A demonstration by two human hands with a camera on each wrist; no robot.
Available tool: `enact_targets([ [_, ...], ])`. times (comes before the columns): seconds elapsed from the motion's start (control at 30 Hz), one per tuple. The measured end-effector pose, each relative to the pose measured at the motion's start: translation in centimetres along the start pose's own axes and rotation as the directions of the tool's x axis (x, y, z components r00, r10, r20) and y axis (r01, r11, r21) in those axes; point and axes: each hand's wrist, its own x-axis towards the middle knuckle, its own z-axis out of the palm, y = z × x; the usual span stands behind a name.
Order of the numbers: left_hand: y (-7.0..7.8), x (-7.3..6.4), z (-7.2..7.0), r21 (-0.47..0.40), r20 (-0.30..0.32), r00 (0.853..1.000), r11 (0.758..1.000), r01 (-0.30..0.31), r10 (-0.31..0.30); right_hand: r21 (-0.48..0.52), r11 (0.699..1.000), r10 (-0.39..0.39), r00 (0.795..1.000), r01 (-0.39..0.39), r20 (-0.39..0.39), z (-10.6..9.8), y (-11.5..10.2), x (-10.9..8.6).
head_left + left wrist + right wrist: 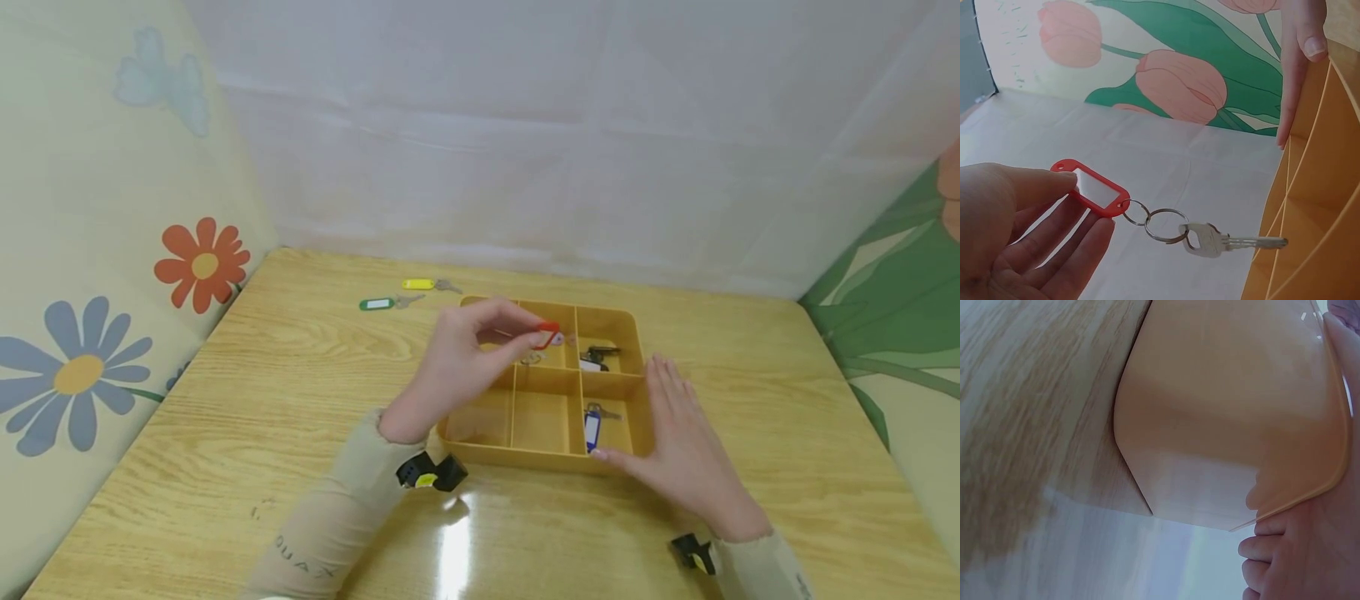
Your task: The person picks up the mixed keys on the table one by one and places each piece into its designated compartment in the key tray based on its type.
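Between thumb and fingers my left hand (468,358) pinches a red key tag (1094,190) with a white label. A key (1210,240) hangs from the tag on two metal rings, over the back middle compartment of an orange divided box (517,457) in the head view. My right hand (686,442) rests along the box's right side, fingers straight, thumb at the front rim. A blue-tagged key (592,429) lies in the front right compartment. In the back right one sits a key with a dark tag (594,362).
On the wooden table (285,375), left of the box, lie a yellow-tagged key (418,284) and a green-tagged key (377,304). A white cloth wall (480,167) stands behind the table. Flower-printed panels (75,250) stand at both sides.
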Motion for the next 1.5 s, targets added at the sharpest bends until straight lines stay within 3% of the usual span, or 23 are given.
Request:
enact_targets([
  [0.33, -0.2, -0.4, 1.0, -0.004, 0.055, 0.996, 0.997, 0.076, -0.076, 0.002, 1.000, -0.003, 1.000, 0.003, -0.002, 0.2, 0.0, -0.1],
  [0.9, -1.8, -1.5, 1.9, -0.023, 0.118, 0.978, 0.984, 0.175, -0.171, 0.005, 1.000, -0.003, 1.000, 0.003, 0.001, 0.2, -0.2, -0.1],
  [1.2, -2.4, -1.6, 1.8, 0.088, 0.215, 0.955, 0.978, 0.191, -0.206, 0.000, 1.000, -0.010, 1.000, 0.010, -0.008, 0.1, -0.1, -0.1],
  [1.37, -2.4, -1.5, 1.3, 0.093, 0.210, 0.958, 0.980, 0.179, -0.194, 0.002, 1.000, -0.012, 1.000, 0.012, -0.014, 0.1, 0.0, -0.1],
  [1.5, -2.3, -1.5, 0.8, 0.123, 0.191, 0.957, 0.972, 0.199, -0.220, 0.005, 1.000, -0.013, 1.000, 0.013, -0.013, 0.2, 0.0, -0.1],
])
